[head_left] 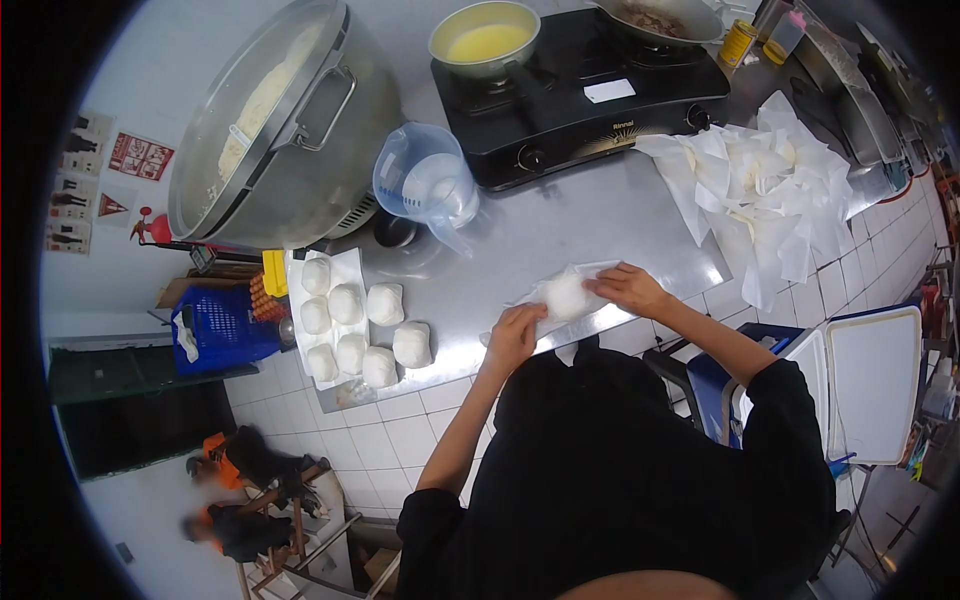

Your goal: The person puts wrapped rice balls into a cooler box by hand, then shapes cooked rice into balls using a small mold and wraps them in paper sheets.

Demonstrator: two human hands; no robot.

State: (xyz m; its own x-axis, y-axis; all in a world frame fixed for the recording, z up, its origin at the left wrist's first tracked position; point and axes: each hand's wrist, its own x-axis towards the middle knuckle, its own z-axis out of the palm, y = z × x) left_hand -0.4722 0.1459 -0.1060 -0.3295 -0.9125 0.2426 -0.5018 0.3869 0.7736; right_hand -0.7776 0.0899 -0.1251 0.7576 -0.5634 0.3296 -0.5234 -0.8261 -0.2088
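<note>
A white rounded bundle lies on a sheet of thin white wrapping at the front edge of the steel table. My left hand is at its left side, fingers closed on the wrapping. On the right, my right hand has its fingers on the wrapping's other end, close against the bundle. Several similar white wrapped bundles stand at the table's left end, some on a white sheet. A pile of crumpled white papers lies at the right.
A large steel pot of rice stands at the back left, beside a clear measuring jug. The black gas stove holds a pan of yellow liquid and another pan. Two people are at the lower left.
</note>
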